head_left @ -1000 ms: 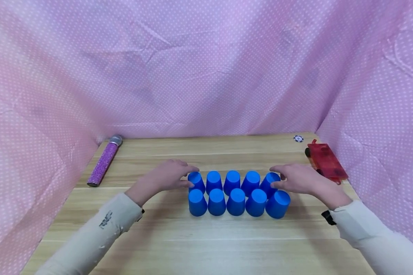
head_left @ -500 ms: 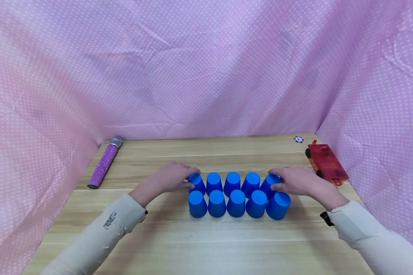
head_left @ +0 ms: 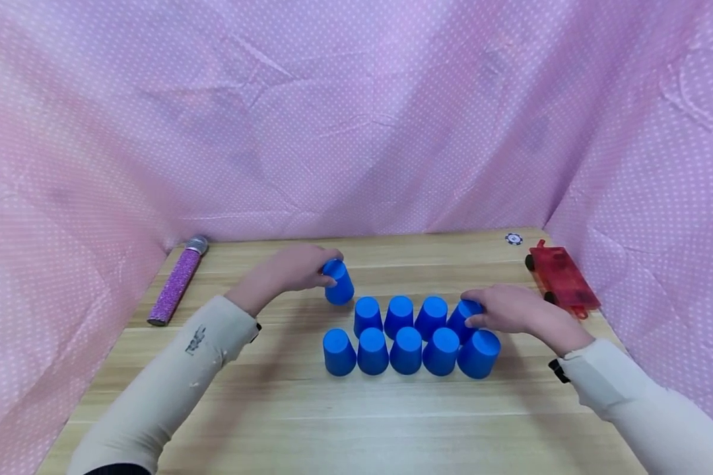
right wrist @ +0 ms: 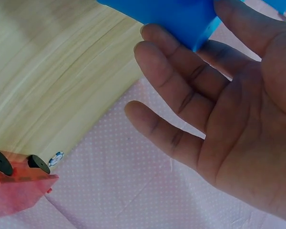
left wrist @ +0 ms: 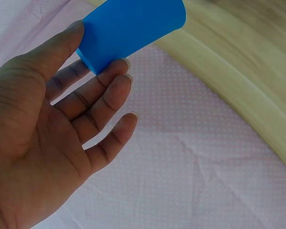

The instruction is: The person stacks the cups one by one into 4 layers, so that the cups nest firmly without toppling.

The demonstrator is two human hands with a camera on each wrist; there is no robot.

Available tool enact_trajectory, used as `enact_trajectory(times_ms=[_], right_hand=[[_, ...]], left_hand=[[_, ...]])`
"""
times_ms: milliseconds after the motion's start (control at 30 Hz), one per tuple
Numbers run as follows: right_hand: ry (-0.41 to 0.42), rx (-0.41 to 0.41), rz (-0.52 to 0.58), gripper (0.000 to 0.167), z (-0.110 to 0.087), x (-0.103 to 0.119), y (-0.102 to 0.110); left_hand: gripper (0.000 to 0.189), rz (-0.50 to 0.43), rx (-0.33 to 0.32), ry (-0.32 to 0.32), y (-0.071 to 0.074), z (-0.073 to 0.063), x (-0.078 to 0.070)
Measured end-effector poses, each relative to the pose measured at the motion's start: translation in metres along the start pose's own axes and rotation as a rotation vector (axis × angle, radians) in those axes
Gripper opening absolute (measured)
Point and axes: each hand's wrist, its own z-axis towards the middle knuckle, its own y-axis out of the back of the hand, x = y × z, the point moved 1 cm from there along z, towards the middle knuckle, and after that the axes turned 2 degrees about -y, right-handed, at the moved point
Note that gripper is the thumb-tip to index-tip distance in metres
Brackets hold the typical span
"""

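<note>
In the head view my left hand (head_left: 300, 267) pinches an upside-down blue cup (head_left: 340, 287) by its narrow end, behind the left end of the group. The left wrist view has thumb and fingers at that end of the cup (left wrist: 128, 31), the little finger free. My right hand (head_left: 502, 309) grips the cup (head_left: 460, 326) at the right end of the back row, thumb in front and index finger behind. Three more back-row cups (head_left: 399, 320) stand upside down between the hands. A front row of several matching cups (head_left: 407, 353) stands closer to me.
A purple glitter microphone (head_left: 178, 284) lies at the table's left edge. On the right are a translucent red toy car (head_left: 564, 280) with black wheels and a poker chip (head_left: 513, 239). Pink dotted cloth (head_left: 356, 132) hangs around the wooden table (head_left: 344, 429).
My left hand has taken the back row's left-end cup away from me, leaving a gap there. My right hand has stayed nearly still on its cup.
</note>
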Motion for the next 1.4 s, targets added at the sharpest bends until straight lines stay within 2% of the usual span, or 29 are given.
enact_trajectory(times_ms=[367,533,667,933,1400], right_hand=[[0.005,0.034,-0.044,0.059,0.006,0.003,0.002],[0.005,0.029,-0.055,0.059,0.008,0.006,0.002],[-0.001,0.026,-0.059,0.058,0.008,0.007,0.0],[0.001,0.032,-0.062,0.058,0.007,0.009,-0.002],[-0.006,0.026,-0.065,0.057,0.004,0.005,0.0]], left_hand=[[0.05,0.011,0.017,-0.023,0.005,0.055,-0.018],[0.052,0.014,0.03,-0.013,0.0,0.082,-0.026],[0.053,0.009,0.048,-0.019,-0.009,0.097,-0.031],[0.055,-0.014,0.066,-0.057,-0.025,0.113,-0.036],[0.055,0.044,0.05,-0.079,-0.031,0.128,-0.044]])
